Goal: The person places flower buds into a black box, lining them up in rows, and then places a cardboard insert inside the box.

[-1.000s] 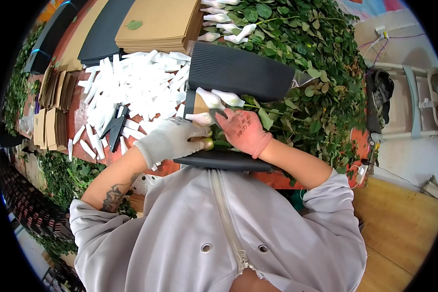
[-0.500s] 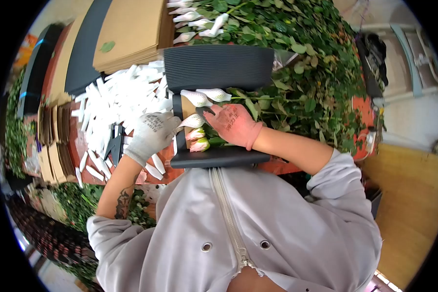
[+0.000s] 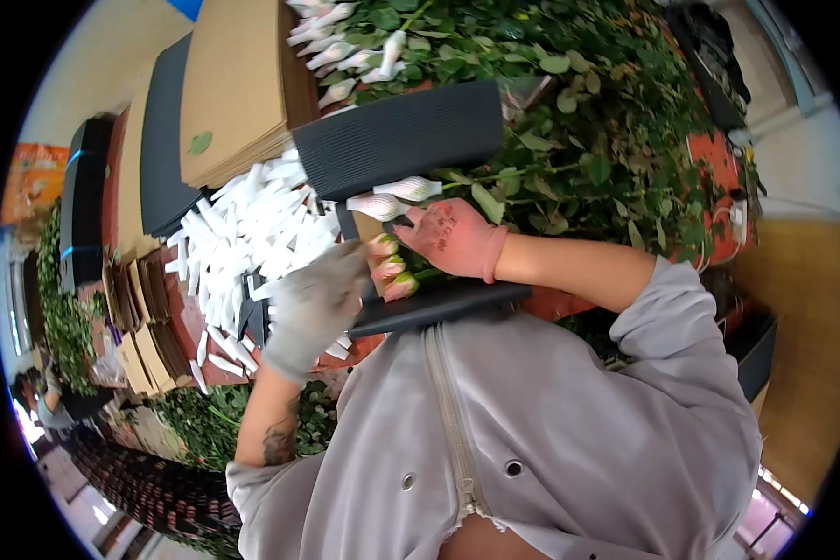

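Observation:
My left hand (image 3: 315, 303), in a grey-white glove, is blurred by motion just left of the rose heads; whether its fingers hold anything is unclear. Three bare pink roses (image 3: 389, 268) lie in a column on a cardboard strip (image 3: 368, 227). My right hand (image 3: 451, 240), in a pink glove, is closed with thumb and fingertips at the top rose, whose stem is hidden beneath it. Just above lie two rosebuds in white net sleeves (image 3: 378, 206). A black ridged panel (image 3: 397, 138) stands behind them, and a black padded edge (image 3: 439, 308) runs in front.
White sleeves (image 3: 243, 238) are heaped on the left, with a black tool (image 3: 252, 313) among them. Cardboard sheets (image 3: 238, 89) are stacked behind. Leafy rose stems (image 3: 588, 140) cover the right side. More sleeved buds (image 3: 336, 56) lie at the back. Another person (image 3: 51, 401) is at far left.
The sleeve that my left fingers pinched is off the uppermost rose, which now shows bare pink. My left hand has blurred downward and right. The right hand stays beside the roses; the view has tilted.

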`<state>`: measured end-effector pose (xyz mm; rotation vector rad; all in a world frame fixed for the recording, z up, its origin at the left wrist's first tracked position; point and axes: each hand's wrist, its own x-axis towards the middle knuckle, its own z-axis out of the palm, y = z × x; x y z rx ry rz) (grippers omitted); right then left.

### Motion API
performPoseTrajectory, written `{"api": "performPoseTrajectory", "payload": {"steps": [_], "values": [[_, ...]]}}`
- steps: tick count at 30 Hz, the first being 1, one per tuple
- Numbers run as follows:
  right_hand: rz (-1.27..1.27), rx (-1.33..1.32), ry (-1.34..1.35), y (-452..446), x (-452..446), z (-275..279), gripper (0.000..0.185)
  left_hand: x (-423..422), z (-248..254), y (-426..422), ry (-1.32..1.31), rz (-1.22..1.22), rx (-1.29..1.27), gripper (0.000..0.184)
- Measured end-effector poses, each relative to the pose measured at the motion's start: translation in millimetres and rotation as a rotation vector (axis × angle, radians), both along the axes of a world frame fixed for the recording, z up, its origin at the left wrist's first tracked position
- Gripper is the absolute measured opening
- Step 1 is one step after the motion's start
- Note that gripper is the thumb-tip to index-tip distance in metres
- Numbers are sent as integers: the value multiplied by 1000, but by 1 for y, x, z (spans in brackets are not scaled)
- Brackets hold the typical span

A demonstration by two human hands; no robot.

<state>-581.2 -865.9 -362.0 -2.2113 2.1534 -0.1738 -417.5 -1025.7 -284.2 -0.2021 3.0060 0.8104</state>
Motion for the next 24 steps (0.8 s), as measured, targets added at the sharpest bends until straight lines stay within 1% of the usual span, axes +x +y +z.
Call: {"api": "performPoseTrajectory", "payload": {"steps": [1,2,4,5,6,8,9,10,11,12,13,14,16,17,19,22,24], "values": [[-69,161,-36,-7,2,11,37,-9,-12,6,26,-10,28,30],[-51,158,-22,-3,4,11,37,-12,-26,8,53,-25,56,29],[-48,-75,50,7,1,6,40,-10,-34,5,63,-6,78,28],[-91,74,4,2,0,14,45,-8,-36,5,53,1,110,28],[-63,81,9,0,-2,25,45,-6,-36,7,58,29,117,28],[-212,178,-4,-5,-4,43,45,-5,-37,6,33,17,86,29],[-211,157,27,-6,-2,42,44,-4,-38,6,34,37,89,29],[-194,158,30,-7,1,37,44,-3,-39,5,15,-9,83,29],[-187,37,117,-9,3,27,37,-4,-39,2,2,-53,73,29],[-176,-85,204,-13,3,22,32,-5,-37,2,13,-31,72,29],[-179,-109,178,-18,0,18,29,-5,-33,3,-11,-28,57,28],[-157,-104,185,-20,1,16,29,-4,-32,4,-35,-25,45,28],[-214,-96,289,-23,0,12,38,-3,-35,5,-14,-5,60,27],[-195,-94,297,-27,-3,18,38,-3,-36,5,-2,-8,66,26],[-132,-62,128,-35,-8,33,26,-3,-32,7,-22,8,67,26],[-94,-81,133,-39,-1,27,27,-2,-38,6,-57,-3,80,26],[-109,-37,140,-34,5,24,30,0,-40,4,-67,-20,99,27]]}}
